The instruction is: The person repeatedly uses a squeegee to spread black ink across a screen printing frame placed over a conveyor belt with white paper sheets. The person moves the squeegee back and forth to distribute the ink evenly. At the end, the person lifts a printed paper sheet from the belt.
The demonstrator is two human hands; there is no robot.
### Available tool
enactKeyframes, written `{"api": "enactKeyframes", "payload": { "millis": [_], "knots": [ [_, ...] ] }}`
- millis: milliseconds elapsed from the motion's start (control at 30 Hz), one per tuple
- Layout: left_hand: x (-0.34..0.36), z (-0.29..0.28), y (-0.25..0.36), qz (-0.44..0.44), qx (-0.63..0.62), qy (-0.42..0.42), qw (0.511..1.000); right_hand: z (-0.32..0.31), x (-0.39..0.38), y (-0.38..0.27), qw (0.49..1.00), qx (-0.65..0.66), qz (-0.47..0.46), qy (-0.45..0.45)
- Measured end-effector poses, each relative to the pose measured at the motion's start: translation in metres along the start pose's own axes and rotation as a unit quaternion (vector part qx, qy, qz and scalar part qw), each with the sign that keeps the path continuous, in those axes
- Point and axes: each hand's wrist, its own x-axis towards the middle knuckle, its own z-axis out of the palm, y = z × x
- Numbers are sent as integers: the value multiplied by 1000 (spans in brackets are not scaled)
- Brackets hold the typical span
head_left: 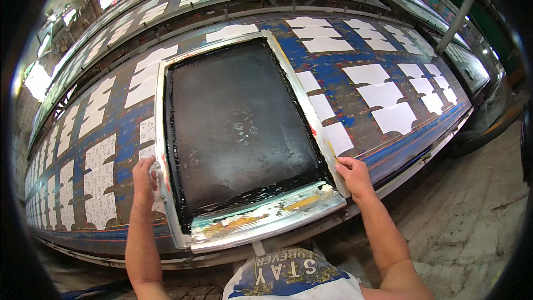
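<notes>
A large screen-printing frame (307,115) lies over the long table in front of me, tilted slightly. Its dark mesh (233,89) carries a small faint pattern near the middle, and black ink rings the mesh edges. Smears of white, green and orange paint cover the near end. My left hand (144,182) grips the frame's left side bar, fingers curled around it. On the opposite bar, near the lower right corner, my right hand (354,175) pinches the edge with thumb and fingers. Whatever lies directly beneath the frame is hidden.
White cut fabric pieces (380,91) lie in rows on the blue-stained table (363,133). Pieces at the left (100,183) bear a printed pattern. More long tables (222,0) stand beyond. A slanting post (458,14) rises at right, above a worn floor (461,205).
</notes>
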Motion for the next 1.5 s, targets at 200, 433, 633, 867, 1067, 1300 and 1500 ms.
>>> {"api": "enactKeyframes", "payload": {
  "millis": [200, 433, 633, 867, 1067, 1300, 1500],
  "knots": [
    [-46, 106, 0, -37, -18, -8, 999, -96, 47, 38, 998, 5, 57, 24],
    [-84, 179, -7, -29, -36, -14, 999, -171, 82, 67, 999, -22, 34, 15],
    [-102, 209, -3, -12, -53, -33, 998, -203, 91, 88, 999, -10, 34, 4],
    [-109, 223, 1, -1, -18, -26, 999, -222, 95, 92, 998, -12, 49, -44],
    [-104, 228, -6, 15, -5, -37, 999, -226, 95, 84, 996, -17, 37, -76],
    [-96, 233, -17, 36, 128, -1, 991, -191, 38, 13, 869, -385, -303, -72],
    [-92, 226, -12, -33, 122, -72, 989, -118, -29, -26, 742, -372, -433, -350]
  ]
}}
